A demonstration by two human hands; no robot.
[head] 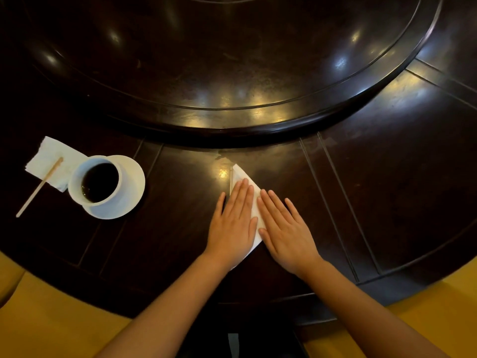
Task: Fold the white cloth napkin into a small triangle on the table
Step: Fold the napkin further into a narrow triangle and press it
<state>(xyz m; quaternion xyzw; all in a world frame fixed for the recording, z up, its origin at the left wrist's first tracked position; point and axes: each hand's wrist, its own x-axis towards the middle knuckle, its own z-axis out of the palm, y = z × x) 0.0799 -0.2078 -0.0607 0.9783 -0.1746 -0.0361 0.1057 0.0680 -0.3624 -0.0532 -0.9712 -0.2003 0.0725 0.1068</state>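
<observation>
The white cloth napkin [256,202] lies folded flat on the dark wooden table [374,202], a narrow pointed shape with its tip toward the far side. My left hand [233,223] rests palm down on its left part, fingers straight and together. My right hand [285,231] lies flat beside it, covering the napkin's right edge. Only a strip of cloth between the hands, the far tip and a small near corner show. Neither hand grips the cloth.
A white cup of dark coffee [99,180] stands on a white saucer [129,192] at the left. Beside it a wooden stirrer [38,188] lies on a paper napkin [51,161]. A raised round turntable [232,120] fills the far side.
</observation>
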